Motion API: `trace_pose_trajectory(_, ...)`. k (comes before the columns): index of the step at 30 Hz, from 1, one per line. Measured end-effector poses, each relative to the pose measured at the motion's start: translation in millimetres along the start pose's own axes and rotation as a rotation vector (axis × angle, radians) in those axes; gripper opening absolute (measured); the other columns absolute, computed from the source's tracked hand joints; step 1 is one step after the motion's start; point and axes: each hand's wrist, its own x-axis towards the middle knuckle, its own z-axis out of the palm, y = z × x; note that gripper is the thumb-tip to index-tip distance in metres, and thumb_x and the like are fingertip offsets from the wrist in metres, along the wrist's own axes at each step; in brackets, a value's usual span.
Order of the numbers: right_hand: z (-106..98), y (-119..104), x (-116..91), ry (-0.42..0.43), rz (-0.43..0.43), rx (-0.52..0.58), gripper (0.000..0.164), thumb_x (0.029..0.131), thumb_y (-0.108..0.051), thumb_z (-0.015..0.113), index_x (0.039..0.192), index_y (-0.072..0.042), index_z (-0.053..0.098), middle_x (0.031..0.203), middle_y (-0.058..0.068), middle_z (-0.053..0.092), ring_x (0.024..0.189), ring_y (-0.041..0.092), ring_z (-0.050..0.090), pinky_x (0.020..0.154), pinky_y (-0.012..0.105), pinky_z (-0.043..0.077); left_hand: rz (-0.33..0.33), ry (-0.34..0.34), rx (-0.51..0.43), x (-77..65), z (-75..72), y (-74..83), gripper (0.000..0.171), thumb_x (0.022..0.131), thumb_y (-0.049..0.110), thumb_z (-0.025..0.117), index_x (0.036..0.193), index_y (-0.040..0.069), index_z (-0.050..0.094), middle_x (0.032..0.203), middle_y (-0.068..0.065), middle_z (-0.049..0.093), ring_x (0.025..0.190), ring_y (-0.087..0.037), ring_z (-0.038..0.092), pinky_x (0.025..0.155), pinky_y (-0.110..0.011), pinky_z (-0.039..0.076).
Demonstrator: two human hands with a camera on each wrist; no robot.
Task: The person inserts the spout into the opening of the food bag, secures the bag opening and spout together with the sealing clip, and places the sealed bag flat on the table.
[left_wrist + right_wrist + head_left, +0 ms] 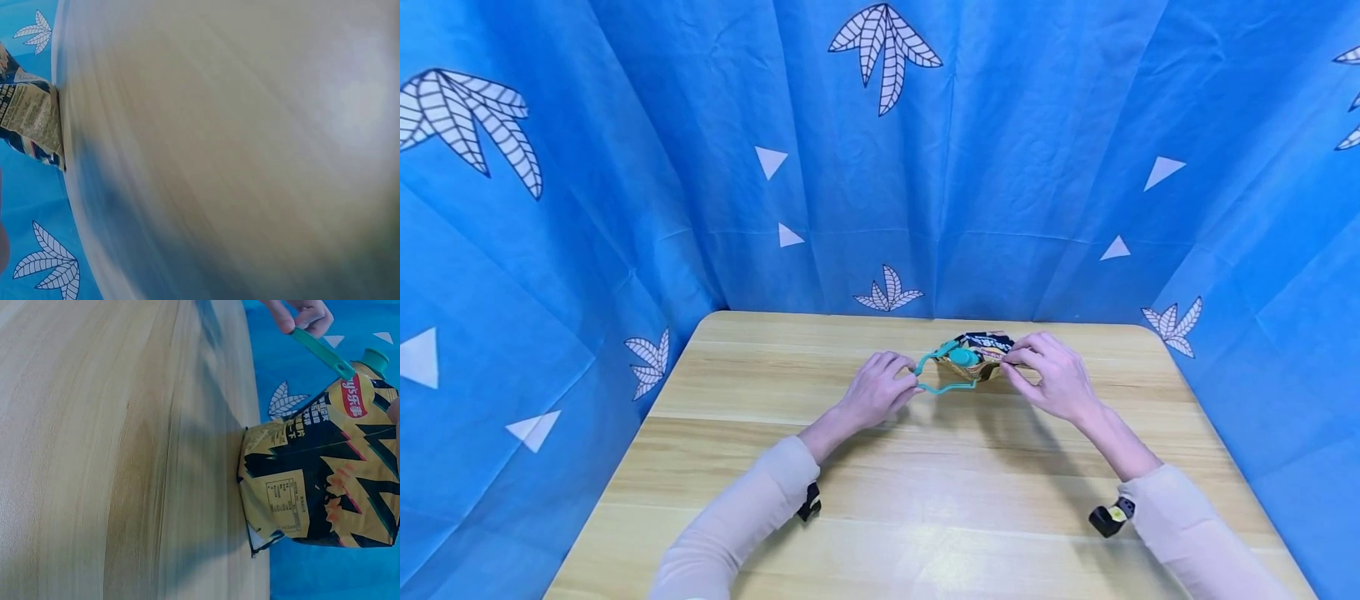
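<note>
A gold and black snack bag stands upright near the table's far edge. At its top is a teal bag clip with a round cap and two arms spread apart. My left hand pinches the ends of the clip's arms, left of the bag. On the other side, my right hand pinches the top edge of the bag between thumb and fingers. In the left wrist view only part of the bag shows at the left edge.
The pale wooden table lies under both forearms. Blue curtains with white leaf and triangle prints hang behind it and along both sides. A black wrist camera is worn under the right sleeve.
</note>
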Motion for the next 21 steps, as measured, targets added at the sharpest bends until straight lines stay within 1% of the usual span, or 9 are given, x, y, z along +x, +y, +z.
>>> trace_pose_trajectory(6,1.1,0.9,0.8,0.004,-0.013,-0.012,0.017,0.093,-0.025,0.068,0.087,-0.012,0.077,0.088,0.006,0.072,0.081,0.024,0.066,0.063,0.039,0.053,0.005,0.012,-0.01,4.8,-0.2,1.0,0.016,0.096,0.033,0.076,0.091,0.019,0.07,0.111,-0.002,0.074,0.102,-0.02,0.067,0.089,-0.032,0.057)
trace_pose_trajectory(15,1.9,1.0,1.6,0.009,-0.025,-0.01,0.014,0.09,-0.023,0.07,0.086,-0.012,0.077,0.088,0.006,0.072,0.082,0.024,0.066,0.063,0.039,0.053,0.004,0.07,-0.046,14.2,1.1,-3.7,0.019,0.085,0.024,0.087,0.09,0.016,0.07,0.109,-0.005,0.075,0.101,-0.022,0.068,0.089,-0.034,0.059)
trace_pose_trajectory(18,2.0,0.9,1.1,0.011,-0.025,-0.013,0.015,0.091,-0.023,0.069,0.086,-0.012,0.077,0.088,0.007,0.072,0.081,0.024,0.065,0.062,0.038,0.052,0.006,0.075,-0.062,16.4,0.3,-4.6,0.018,0.086,0.024,0.086,0.089,0.016,0.07,0.11,-0.005,0.075,0.102,-0.022,0.068,0.089,-0.034,0.059)
trace_pose_trajectory(21,1.9,0.9,0.6,0.011,-0.024,-0.014,0.016,0.092,-0.024,0.068,0.086,-0.012,0.077,0.088,0.006,0.072,0.081,0.024,0.065,0.062,0.038,0.052,0.006,0.066,-0.064,18.9,-0.8,-4.1,0.016,0.09,0.026,0.082,0.091,0.016,0.069,0.111,-0.004,0.075,0.104,-0.022,0.068,0.091,-0.034,0.059)
